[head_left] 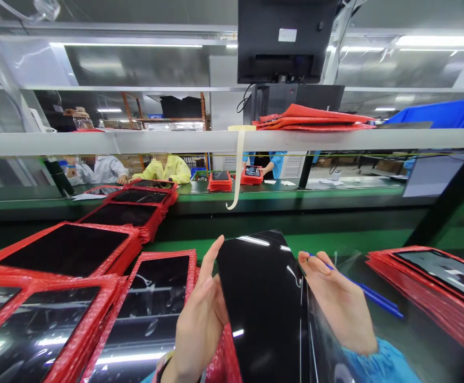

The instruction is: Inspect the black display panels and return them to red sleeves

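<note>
Black glass panel (266, 308) sits low centre of the frame, tilted up toward us, long axis running from the bottom edge up & slightly left to its top corner near mid-frame. We've got it pinched between both hands: left hand (200, 319) flat along its left long edge, fingers (210, 260) stretched straight up the side, thumb side tucked at the edge; right hand (341, 308) against the right long edge, fingers curled round it, also w/ a thin blue strip (371, 295) trailing off to the right under the fingertips. So the panel lies directly between the hands, both equally near, left reaching a bit higher up the edge. A clear film sheet (335, 340) seems to hang at the right side, hard to tell exactly. Red bubble-wrap sleeves (152, 303) w/ more panels lie lower left; another red stack (435, 282) at right; co-workers at the far bench (279, 191), upper left
</note>
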Motion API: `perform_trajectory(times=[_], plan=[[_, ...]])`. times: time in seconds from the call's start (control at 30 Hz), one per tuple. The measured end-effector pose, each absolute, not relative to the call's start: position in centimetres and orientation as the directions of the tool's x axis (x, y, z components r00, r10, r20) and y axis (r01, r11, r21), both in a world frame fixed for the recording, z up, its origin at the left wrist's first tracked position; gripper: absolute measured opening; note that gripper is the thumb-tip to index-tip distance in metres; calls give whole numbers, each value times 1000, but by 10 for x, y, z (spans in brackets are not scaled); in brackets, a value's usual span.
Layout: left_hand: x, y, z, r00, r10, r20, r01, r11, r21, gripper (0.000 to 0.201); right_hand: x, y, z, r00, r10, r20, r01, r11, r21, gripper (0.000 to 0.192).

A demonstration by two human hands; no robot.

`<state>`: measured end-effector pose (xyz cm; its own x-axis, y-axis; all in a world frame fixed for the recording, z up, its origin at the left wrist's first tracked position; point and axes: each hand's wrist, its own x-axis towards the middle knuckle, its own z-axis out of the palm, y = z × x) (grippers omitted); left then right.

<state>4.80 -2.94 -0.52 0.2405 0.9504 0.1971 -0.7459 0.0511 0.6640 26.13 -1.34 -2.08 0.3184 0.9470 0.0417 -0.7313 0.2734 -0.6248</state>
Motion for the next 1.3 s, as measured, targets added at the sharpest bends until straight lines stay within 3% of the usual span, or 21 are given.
perform_trajectory(times=[0.27, 0.4, 0.5, 0.6, 0.7, 0.8, 0.93, 1.13, 1.3], plan=[[49, -29, -6, 137, 977, 163, -688, -25, 725, 46, 264, -12, -28, 336, 942, 22, -691, 262, -674, 25], [51, -29, -3, 71, 989, 128, -709, -40, 704, 44, 262, -13, -25, 337, 941, -11, -708, 246, -662, 25], [52, -26, -2, 114, 989, 95, -744, 22, 668, 45, 262, -13, -26, 305, 952, 10, -692, 229, -685, 25], [51, -23, -4, 175, 981, 81, -758, 82, 647, 46, 263, -11, -31, 333, 937, -104, -640, 144, -755, 35], [51, -20, -7, 142, 984, 105, -746, 37, 665, 44, 263, -12, -36, 371, 917, -148, -586, 108, -803, 44], [52, -20, -10, 74, 989, 124, -709, -36, 705, 41, 261, -13, -36, 362, 929, -72, -521, 137, -843, 46], [57, -25, -10, 5, 982, 190, -596, -150, 789, 46, 257, -17, -33, 275, 949, 154, -397, 258, -881, 39], [65, -39, -17, -102, 953, 285, -436, -300, 849, 64, 253, -18, -38, 259, 825, 502, -233, 558, -796, 36], [63, -39, -30, -213, 867, 450, -200, -489, 849, 74, 253, -19, -43, 252, 777, 577, -214, 627, -749, 39]])
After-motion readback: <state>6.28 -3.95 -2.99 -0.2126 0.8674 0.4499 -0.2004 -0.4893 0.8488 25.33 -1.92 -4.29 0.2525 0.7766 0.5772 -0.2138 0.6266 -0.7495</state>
